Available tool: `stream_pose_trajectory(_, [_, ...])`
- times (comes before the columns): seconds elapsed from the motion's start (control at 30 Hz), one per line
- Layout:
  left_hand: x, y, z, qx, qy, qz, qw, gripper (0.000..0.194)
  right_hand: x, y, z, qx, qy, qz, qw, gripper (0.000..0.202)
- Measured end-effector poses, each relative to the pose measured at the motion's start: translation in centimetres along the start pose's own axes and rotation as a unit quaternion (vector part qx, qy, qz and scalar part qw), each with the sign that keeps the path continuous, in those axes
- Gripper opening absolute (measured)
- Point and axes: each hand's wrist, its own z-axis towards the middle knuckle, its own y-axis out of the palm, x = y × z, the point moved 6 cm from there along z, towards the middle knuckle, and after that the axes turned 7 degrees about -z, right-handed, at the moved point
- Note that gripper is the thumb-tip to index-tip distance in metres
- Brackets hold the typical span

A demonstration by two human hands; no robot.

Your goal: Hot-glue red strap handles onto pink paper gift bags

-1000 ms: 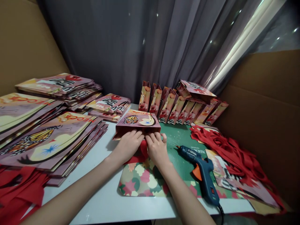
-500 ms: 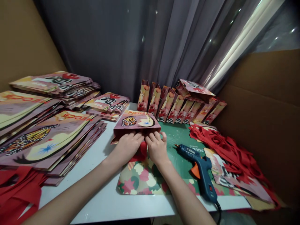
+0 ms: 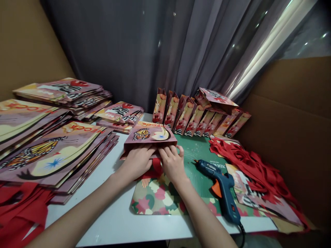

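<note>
A patterned paper bag (image 3: pixel 152 132) lies on its side with its open mouth facing me, a butterfly printed on top. My left hand (image 3: pixel 139 158) reaches into the left part of the mouth, its fingertips hidden inside. At the right part, my right hand (image 3: pixel 171 159) is at the lower edge of the mouth with its fingers bent and their tips out of sight. A red ribbon strip (image 3: pixel 156 167) hangs out between the hands. Beneath is a green mat (image 3: pixel 192 148) with a camouflage-like patterned strip (image 3: pixel 152 196) along its front.
Right of the hands lies a blue glue gun (image 3: pixel 219 186). Red ribbons (image 3: pixel 253 168) are heaped farther right, more (image 3: pixel 23 210) at lower left. Flat bag stacks (image 3: pixel 51 151) fill the left. Several upright bags (image 3: pixel 186 115) line the back, before a grey curtain (image 3: pixel 124 51).
My left hand has moved slightly left and deeper into the bag's mouth. My right hand has shifted only slightly. The red strip between them shows a little differently.
</note>
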Motion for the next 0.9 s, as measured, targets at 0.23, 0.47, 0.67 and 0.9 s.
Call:
stream_pose_trajectory(0.23, [-1.3,1.4,-0.3,-0.054,-0.058,-0.109,0.991,0.037,-0.3,0.7,0.0,-0.065,-0.01,0.028,0.997,0.014])
stream_pose_trajectory(0.47, [-1.3,0.3,0.0,-0.032,-0.074,-0.079,0.994,0.036,0.2,-0.7,0.2,-0.134,-0.02,0.124,0.983,0.044])
stream_pose_trajectory(0.67, [-2.1,-0.5,-0.2,-0.031,-0.103,-0.03,0.994,0.028,1.9,-3.5,0.9,-0.079,0.023,0.341,0.936,0.052])
stream_pose_trajectory(0.9, [-2.3,-1.6,-0.4,0.004,-0.108,0.003,0.994,0.028,4.7,-2.3,0.5,-0.031,0.239,0.659,0.712,0.031])
